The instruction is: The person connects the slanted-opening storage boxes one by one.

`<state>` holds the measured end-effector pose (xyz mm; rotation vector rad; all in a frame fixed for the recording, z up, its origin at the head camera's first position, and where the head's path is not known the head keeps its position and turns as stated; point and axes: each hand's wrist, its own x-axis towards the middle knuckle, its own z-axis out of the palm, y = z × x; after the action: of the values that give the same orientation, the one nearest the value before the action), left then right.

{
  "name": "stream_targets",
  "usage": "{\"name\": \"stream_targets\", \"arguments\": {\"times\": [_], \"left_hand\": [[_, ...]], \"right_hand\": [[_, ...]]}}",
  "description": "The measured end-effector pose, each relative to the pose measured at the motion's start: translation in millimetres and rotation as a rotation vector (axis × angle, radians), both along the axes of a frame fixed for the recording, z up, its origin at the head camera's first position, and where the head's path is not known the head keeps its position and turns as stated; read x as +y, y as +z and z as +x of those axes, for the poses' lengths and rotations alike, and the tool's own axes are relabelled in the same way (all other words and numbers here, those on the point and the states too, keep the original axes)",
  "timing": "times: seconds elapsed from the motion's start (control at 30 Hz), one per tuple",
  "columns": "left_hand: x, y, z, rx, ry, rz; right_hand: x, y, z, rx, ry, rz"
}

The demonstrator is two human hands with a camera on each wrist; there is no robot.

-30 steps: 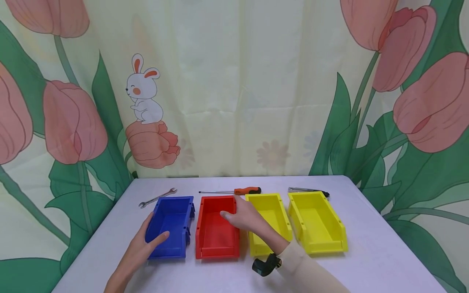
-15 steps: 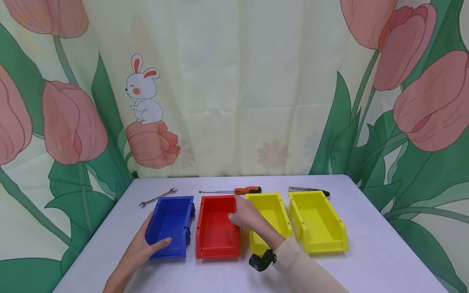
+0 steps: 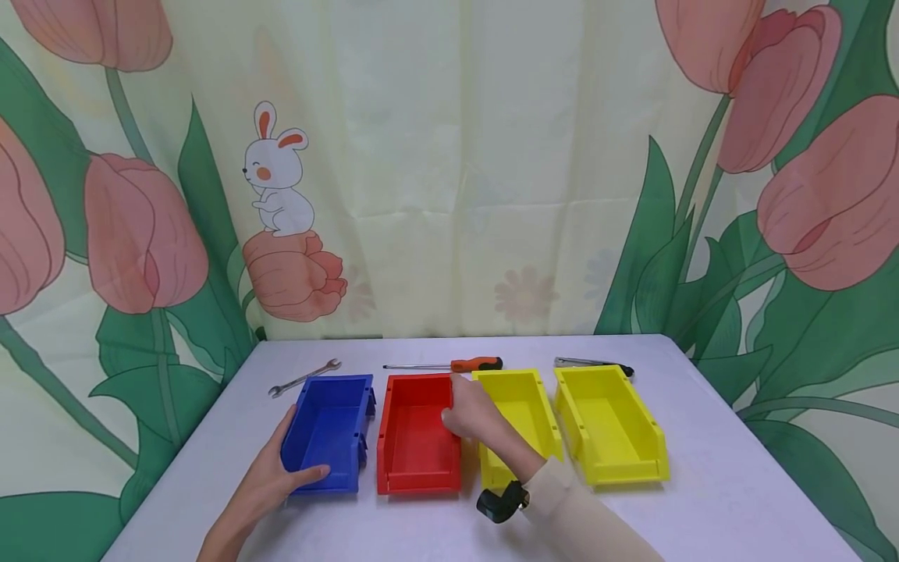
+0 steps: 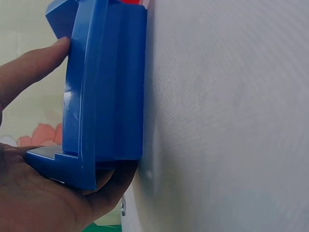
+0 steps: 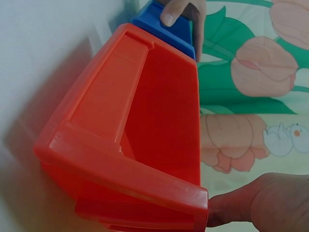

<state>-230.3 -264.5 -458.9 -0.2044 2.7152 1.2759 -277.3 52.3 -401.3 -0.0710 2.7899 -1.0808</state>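
Found red bin (image 3: 419,429) in front of screwdriver (image 3: 458,366), pinched at right wall by right hand (image 3: 472,410) in narrow hold, apparently for firm purchase on thin edge. Noted blue bin (image 3: 326,433), in front and left of screwdriver, gripped by left hand (image 3: 275,474) with fingers spread wide, presumably for steadiness.

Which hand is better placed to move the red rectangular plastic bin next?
Probably the right hand: it holds the red bin from the right, while the left hand holds the blue rectangular plastic bin.
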Motion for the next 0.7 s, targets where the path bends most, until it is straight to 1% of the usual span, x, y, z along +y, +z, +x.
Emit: {"name": "stream_targets", "arguments": {"times": [0.4,0.53,0.7], "left_hand": [[1.1,1.2,-1.9,0.003,-0.006,0.022],[0.3,0.4,-2.8,0.002,-0.008,0.025],[-1.9,-2.0,-1.5,0.001,-0.010,0.011]], "right_hand": [[2.1,-0.7,-2.4,0.008,-0.012,-0.031],[2.5,-1.3,-2.5,0.010,-0.016,-0.030],[2.9,-2.0,-2.7,0.010,-0.001,-0.039]]}}
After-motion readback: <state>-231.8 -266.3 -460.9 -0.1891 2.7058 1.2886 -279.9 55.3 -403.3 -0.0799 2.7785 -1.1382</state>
